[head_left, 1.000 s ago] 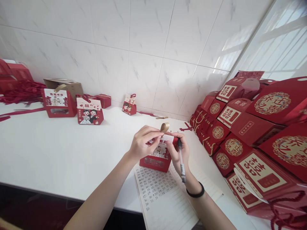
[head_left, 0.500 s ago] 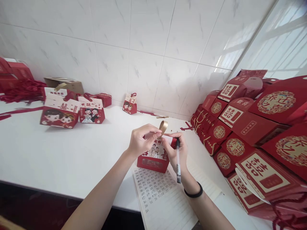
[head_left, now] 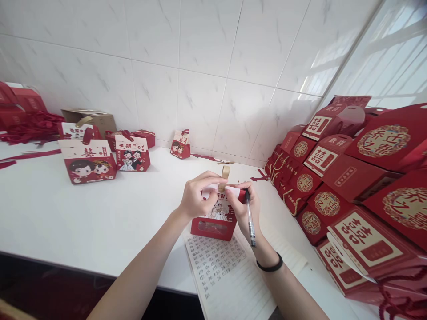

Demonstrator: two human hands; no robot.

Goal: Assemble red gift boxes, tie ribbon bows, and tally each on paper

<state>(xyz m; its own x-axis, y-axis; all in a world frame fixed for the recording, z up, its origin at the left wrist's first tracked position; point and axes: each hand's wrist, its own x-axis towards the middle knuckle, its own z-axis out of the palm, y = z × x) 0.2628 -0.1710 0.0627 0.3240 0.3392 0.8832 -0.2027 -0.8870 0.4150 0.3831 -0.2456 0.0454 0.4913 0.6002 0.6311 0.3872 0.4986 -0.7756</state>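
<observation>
Red box [head_left: 213,228]: stands upright in front of you on the upper part of the notebook [head_left: 233,284]; its front carries a printed couple and, below, a clear window.
Gold ribbon loop [head_left: 226,171]: rises from the top edge of the red box, between your two hands.
Left hand [head_left: 196,196]: your index finger lies across the gold ribbon loop, and your thumb is apart from it, at the printed front; you cannot tell from this view whether the hidden fingers pinch anything.
Right hand [head_left: 246,209]: your fingers are curled around the pen [head_left: 250,220], while your thumb points in at the lower end of the gold ribbon loop (contact there is too small to confirm).
Pen: slants down past your palm, black cap uppermost, clear of the notebook.
Notebook: lies open on the desk [head_left: 126,222], with handwritten rows beneath the red box.
Desk, left: three printed boxes [head_left: 90,166] with ribbon handles stand grouped, well apart from your hands.
Desk, rear: a small printed box [head_left: 180,144] stands near the tiled wall [head_left: 203,89].
Desk, right: red cartons [head_left: 333,175] form a stack beyond your right hand.
Wristband [head_left: 270,263]: black, around your right wrist.
</observation>
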